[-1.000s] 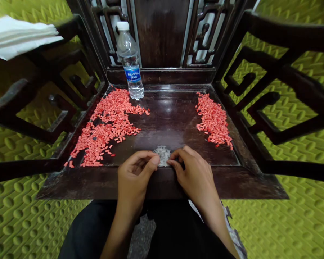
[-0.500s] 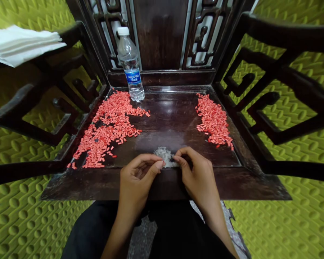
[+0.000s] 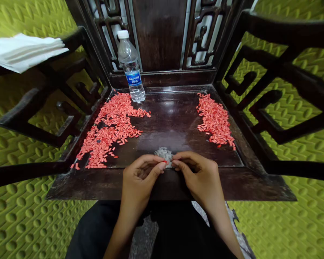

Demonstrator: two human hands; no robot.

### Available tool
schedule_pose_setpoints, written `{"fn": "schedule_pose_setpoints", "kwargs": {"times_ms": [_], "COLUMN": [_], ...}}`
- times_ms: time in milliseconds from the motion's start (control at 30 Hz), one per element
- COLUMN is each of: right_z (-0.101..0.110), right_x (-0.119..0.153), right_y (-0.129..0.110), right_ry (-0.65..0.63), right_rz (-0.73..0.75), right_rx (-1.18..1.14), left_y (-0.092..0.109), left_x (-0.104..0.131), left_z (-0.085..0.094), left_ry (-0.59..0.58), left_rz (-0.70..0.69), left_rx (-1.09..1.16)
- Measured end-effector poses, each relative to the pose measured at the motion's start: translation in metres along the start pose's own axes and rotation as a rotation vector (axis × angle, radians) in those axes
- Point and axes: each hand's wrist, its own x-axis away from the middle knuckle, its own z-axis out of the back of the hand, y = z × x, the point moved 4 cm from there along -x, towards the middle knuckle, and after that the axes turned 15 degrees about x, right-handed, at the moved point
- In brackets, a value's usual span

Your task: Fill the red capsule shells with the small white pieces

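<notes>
My left hand [image 3: 140, 176] pinches a small red tube-like piece [image 3: 165, 162] between thumb and fingertips. Facing it, my right hand [image 3: 202, 176] is closed in a pinch; whatever its fingertips hold is too small to make out. Just beyond the fingertips lies a small heap of whitish translucent bits [image 3: 164, 152], partly covered by the hands. A wide spread of red pieces [image 3: 116, 118] covers the left of the dark wooden seat [image 3: 169, 126]. On the right lies a smaller pile of similar red pieces [image 3: 216, 120].
A water bottle [image 3: 132, 68] with a white cap stands at the back left, beside the red pieces. Folded white tissues [image 3: 27, 52] rest on the left armrest. Carved dark armrests [image 3: 275, 97] and a backrest [image 3: 160, 36] enclose the seat.
My right hand's fingertips have come slightly lower and nearer the left hand. More of the red piece shows at my left fingertips. The view has shifted a little.
</notes>
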Motion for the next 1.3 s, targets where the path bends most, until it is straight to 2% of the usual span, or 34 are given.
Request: {"fn": "schedule_pose_setpoints", "kwargs": {"times_ms": [167, 400, 733, 1167, 1300], "right_z": [0.0, 0.008, 0.012, 0.012, 0.013], "right_x": [0.0, -0.002, -0.002, -0.002, -0.003], "right_y": [0.002, -0.011, -0.015, -0.012, -0.014], "right_ry": [0.025, 0.065, 0.033, 0.001, 0.008], "right_rz": [-0.025, 0.131, 0.07, -0.037, -0.024], "right_rx": [0.006, -0.058, -0.188, -0.375, -0.341], "left_y": [0.002, 0.002, 0.004, 0.006, 0.004], "left_x": [-0.001, 0.0, 0.001, 0.004, 0.003], "left_z": [-0.001, -0.001, -0.004, -0.008, -0.007], "left_ry": [-0.013, -0.046, -0.112, -0.133, -0.132], "left_rz": [0.001, -0.008, -0.011, -0.014, -0.012], "left_rx": [0.006, -0.005, -0.045, -0.136, -0.135]}}
